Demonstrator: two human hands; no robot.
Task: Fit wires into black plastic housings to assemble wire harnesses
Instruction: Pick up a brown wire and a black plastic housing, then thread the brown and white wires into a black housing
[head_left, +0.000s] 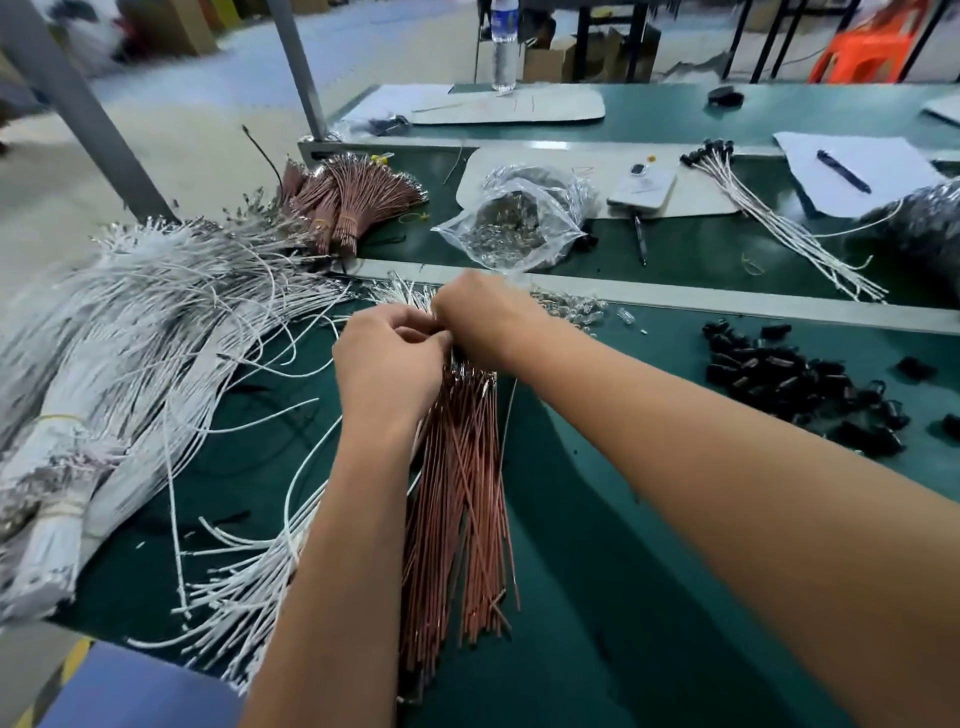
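Hands meet over the brown wires (457, 499): your left hand (387, 364) and right hand (480, 319) curl together, pinching something hidden, likely wire ends. Housings (795, 387) lie heaped well right, within reach; white wires (171, 322) fan left.

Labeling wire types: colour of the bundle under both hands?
Copper-brown wires, clearest in the head view.

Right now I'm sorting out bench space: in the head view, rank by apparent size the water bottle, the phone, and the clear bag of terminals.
1. Clear bag of terminals.
2. Water bottle, though it stands farther away, so unsure against the phone.
3. Phone.
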